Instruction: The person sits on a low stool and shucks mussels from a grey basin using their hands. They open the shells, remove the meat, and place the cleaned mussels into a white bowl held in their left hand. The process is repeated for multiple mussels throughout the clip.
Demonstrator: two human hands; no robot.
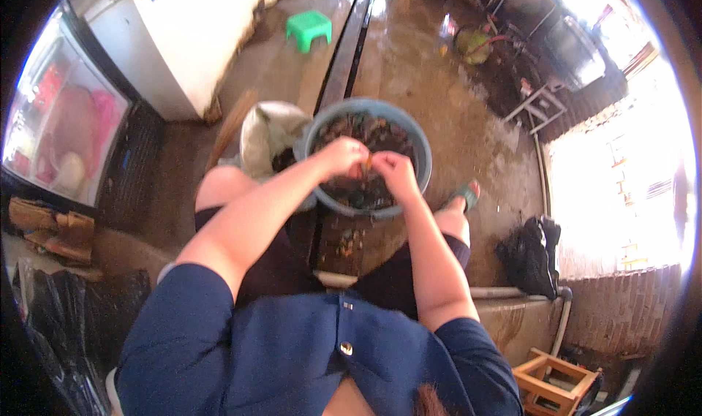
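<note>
My left hand (pixel 346 157) and my right hand (pixel 396 170) meet over a round blue-grey plastic tub (pixel 425 150) standing between my legs. Pinched between the fingertips of both is a small orange-brown piece (pixel 368 162); it is too small and blurred to name. Dark water and many small dark, greenish and brownish pieces (pixel 351 195) fill the tub, perhaps shellfish, though I cannot tell for sure. Leaning against the tub's left side is a whitish woven sack (pixel 253 142), open at the top, with something dark inside.
Small scraps (pixel 346 243) lie on the wet floor before me, beside a dark floor channel (pixel 345 59). Farther off is a green plastic stool (pixel 309 28). A glass-topped freezer (pixel 66 131) stands left; a black bag (pixel 535 257) and a wooden stool (pixel 554 380) are right.
</note>
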